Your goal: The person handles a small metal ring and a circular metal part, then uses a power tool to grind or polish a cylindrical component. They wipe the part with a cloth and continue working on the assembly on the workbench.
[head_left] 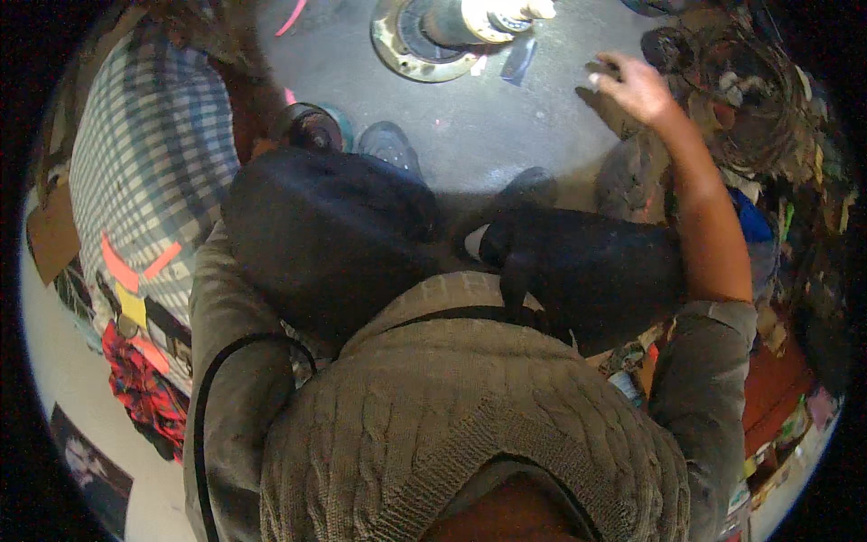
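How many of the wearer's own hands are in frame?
1: the right hand, upper right, over the grey surface. The left sleeve shows at lower left, but no left hand is visible; it may be hidden behind the leg or body.

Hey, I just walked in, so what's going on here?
Someone is sitting with their right hand stretched out over the grey floor, near dark, tangled clutter. Whether that hand holds something small is hard to tell; the left hand is out of view. Ahead, a round metal flange with a cylindrical part sits on the floor, away from the right hand.
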